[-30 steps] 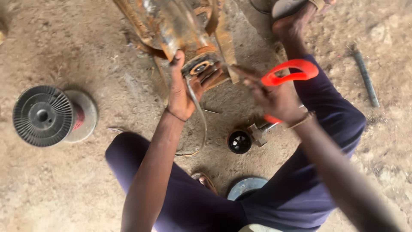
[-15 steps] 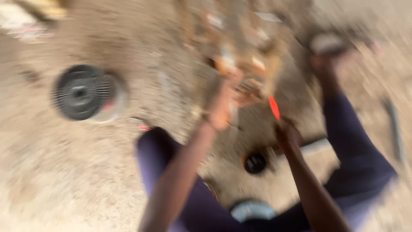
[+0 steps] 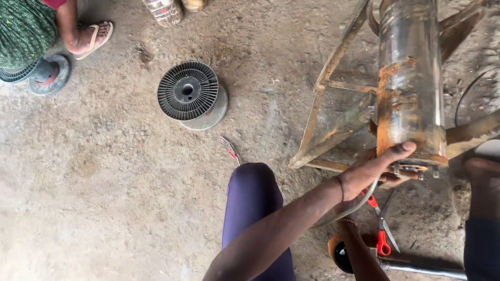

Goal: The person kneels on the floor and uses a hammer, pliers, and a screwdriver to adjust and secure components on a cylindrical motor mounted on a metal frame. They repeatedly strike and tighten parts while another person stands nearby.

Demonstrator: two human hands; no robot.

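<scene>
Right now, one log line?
left hand: grips rusty metal cylinder | right hand: hidden below it | red scissors: on ground | spool: apart

We sit in rough repair workshop, work done on ground. Signs: bare dusty concrete floor (image 3: 104, 198), rusted metal cylinder (image 3: 411, 83) on welded angle-iron stand (image 3: 333, 104), empty black wire spool (image 3: 188, 92) lying flat, red-handled scissors (image 3: 382, 229) dropped nearby, another person's sandalled foot (image 3: 91, 36) close by.
</scene>
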